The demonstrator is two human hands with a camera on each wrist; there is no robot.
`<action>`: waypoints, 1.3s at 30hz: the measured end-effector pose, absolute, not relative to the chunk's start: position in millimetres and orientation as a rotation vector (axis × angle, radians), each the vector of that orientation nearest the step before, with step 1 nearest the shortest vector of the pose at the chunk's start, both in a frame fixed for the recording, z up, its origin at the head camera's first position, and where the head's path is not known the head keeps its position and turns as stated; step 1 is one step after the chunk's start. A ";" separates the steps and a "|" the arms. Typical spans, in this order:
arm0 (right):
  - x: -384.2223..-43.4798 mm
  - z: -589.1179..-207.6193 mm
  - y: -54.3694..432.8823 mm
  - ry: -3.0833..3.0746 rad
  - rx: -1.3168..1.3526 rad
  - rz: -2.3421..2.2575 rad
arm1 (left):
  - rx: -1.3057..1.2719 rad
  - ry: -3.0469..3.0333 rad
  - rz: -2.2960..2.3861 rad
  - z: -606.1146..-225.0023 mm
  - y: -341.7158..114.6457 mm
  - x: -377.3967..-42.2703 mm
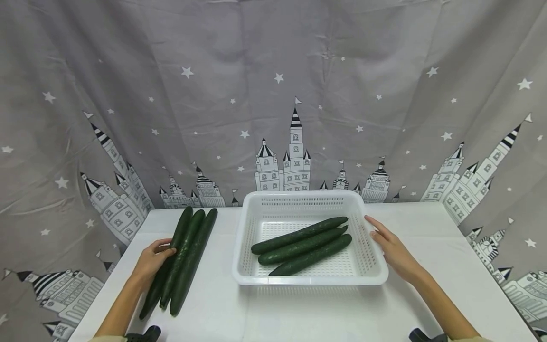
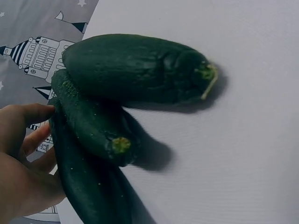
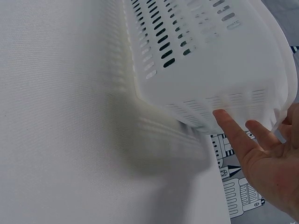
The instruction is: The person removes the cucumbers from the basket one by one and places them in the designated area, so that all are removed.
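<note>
Three long dark green cucumbers [image 1: 195,261] lie side by side on the left of the table. My left hand [image 1: 149,261] is at the outer side of the leftmost cucumber [image 1: 156,285], fingertips touching it, fingers loosely bent. In the left wrist view, the thumb and fingers of that hand [image 2: 28,163] meet the side of one cucumber [image 2: 88,177]. A white perforated plastic basket [image 1: 307,280] holds three more cucumbers [image 1: 305,247] lying slantwise. Against the basket's right side rests my right hand [image 1: 395,254], its fingers extended along the wall [image 3: 201,79].
A white cloth-like surface covers the table [image 1: 213,304]. Behind it hangs a grey curtain [image 1: 273,47] printed with castles and stars. The basket stands near the table's back edge, with a strip of table between it and the left-hand cucumbers.
</note>
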State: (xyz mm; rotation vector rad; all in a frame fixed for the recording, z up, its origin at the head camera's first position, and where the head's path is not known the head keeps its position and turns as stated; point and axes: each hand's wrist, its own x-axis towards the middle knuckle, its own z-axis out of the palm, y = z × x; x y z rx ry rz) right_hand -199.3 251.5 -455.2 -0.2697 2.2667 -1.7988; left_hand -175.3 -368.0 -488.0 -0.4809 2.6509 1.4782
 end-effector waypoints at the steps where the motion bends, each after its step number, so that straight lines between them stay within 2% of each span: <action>1: -199.4 -455.3 251.3 2.268 -0.270 -1.797 | -0.474 2.651 1.472 -487.8 -368.8 -174.9; 11: -199.4 -453.8 249.9 2.270 -0.269 -1.793 | -0.499 2.853 1.400 -477.0 -362.9 -177.9; 20: -198.4 -453.1 249.5 2.273 -0.274 -1.782 | -0.256 3.034 1.470 -448.1 -324.0 -182.9; 31: -198.6 -455.4 249.8 2.286 -0.280 -1.779 | 0.284 3.038 1.523 -414.2 -233.8 -185.9; 39: -199.4 -456.1 250.5 2.277 -0.293 -1.787 | 0.525 2.866 1.591 -420.0 -152.4 -194.0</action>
